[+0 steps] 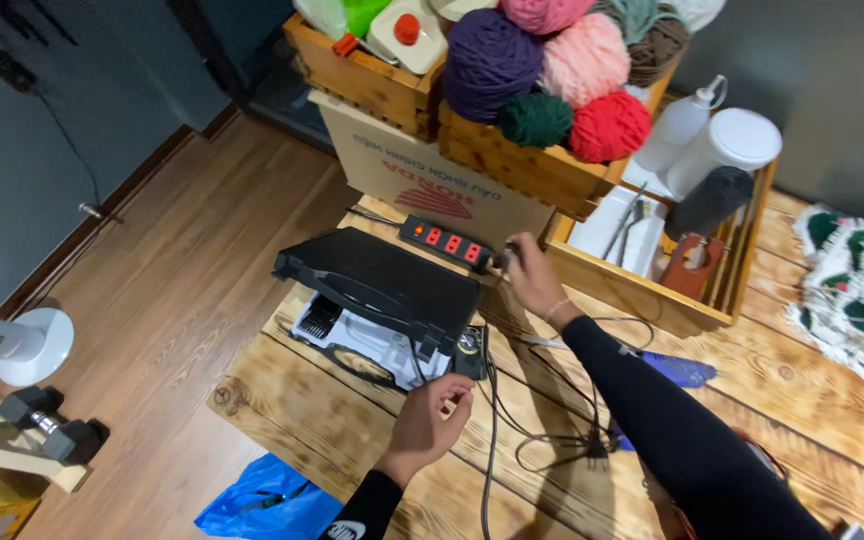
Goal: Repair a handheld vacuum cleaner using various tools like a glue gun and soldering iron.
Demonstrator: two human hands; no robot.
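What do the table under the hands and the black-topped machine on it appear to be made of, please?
The table looks like bare wood planks with a scorched, matt finish: dark grain, knots and board seams show. The machine seems moulded plastic, its black lid smooth with a slight sheen over a white body; any metal inside cannot be told.

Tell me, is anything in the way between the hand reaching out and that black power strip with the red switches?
Nothing visible blocks it. The right hand is already at the near end of the power strip, its fingers at the plug there. The black machine sits off to one side, and the loose cables lie behind the wrist.
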